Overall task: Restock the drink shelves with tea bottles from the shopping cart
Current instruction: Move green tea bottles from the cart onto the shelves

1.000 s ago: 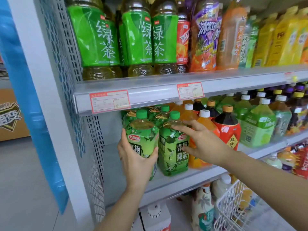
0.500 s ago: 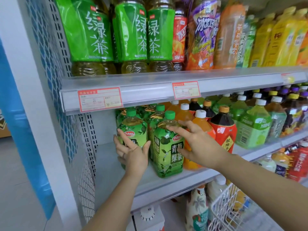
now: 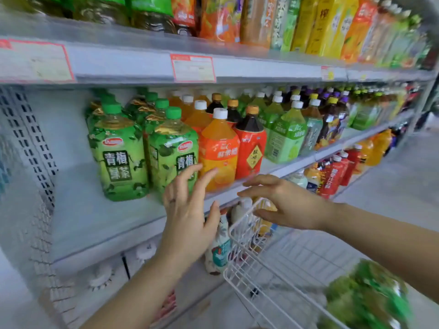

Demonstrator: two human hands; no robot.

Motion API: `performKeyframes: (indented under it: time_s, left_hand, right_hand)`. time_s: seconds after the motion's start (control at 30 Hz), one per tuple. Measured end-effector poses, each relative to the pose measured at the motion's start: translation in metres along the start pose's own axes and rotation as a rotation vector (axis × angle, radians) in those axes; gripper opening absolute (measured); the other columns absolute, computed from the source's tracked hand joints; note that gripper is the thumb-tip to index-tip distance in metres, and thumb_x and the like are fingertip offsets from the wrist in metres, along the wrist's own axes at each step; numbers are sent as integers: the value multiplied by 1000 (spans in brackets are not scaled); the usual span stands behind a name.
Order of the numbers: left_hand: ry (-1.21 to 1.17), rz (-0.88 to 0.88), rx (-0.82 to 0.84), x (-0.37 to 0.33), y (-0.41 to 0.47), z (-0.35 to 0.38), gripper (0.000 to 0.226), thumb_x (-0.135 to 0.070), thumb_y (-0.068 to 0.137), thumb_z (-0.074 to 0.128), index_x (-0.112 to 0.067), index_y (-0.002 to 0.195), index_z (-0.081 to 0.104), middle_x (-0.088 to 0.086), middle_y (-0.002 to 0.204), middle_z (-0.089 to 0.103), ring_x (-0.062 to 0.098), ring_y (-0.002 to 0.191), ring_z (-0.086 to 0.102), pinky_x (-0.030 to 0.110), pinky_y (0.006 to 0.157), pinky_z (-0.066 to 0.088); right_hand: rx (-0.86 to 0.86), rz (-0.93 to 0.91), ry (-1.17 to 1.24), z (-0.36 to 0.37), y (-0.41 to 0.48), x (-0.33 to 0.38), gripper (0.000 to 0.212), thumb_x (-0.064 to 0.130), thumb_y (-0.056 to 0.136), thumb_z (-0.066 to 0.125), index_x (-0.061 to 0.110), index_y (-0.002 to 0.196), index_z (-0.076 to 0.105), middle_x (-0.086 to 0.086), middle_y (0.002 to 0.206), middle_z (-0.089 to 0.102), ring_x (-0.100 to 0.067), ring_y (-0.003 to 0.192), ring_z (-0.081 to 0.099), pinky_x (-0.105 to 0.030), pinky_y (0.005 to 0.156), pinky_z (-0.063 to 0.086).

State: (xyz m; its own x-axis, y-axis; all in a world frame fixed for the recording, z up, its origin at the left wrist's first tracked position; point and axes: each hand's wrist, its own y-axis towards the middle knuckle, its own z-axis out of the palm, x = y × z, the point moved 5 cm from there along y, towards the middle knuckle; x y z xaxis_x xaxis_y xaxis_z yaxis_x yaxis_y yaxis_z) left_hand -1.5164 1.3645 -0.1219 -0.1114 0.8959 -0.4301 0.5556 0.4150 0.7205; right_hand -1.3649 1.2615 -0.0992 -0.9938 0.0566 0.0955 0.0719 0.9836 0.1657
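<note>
Two green tea bottles (image 3: 118,160) stood side by side on the middle shelf (image 3: 83,210). The left hand (image 3: 187,217) was just in front of them, its grip wide and holding nothing. The right hand (image 3: 285,205) hung over the white cart (image 3: 308,260), its fingers loose, its grip holding nothing too. Blurry green bottles (image 3: 365,295) lay in the cart.
</note>
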Motion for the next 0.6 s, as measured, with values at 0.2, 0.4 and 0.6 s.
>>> performKeyframes:
  time_s: [0.2,0.4,0.6]
  left_hand:
    - [-178,121,386,-27,-25,92,33,-37,85,41,-29,111,60,-9,113,57,10,105,52,29,90,41]
    - [-86,2,597,-38,-40,130,28,-39,93,51,-39,121,56,-18,125,56,10,117,50,32,100,33]
    - [80,-7,708,-40,-43,136,38,-52,96,25,-45,129,45,-23,137,47,3,125,43,29,108,17]
  right_hand:
    - [470,367,-118,26,-124,-72,44,39,90,57,33,132,48,6,135,50,-13,123,45,-30,106,34]
    - [732,616,-134,42,-200,-108,58,45,83,63,25,135,45,-3,133,52,-18,116,49,-29,101,38]
    - [818,652,-2,62,-213,-98,50,41,77,72,20,118,53,2,113,55,-15,98,50,-29,87,44]
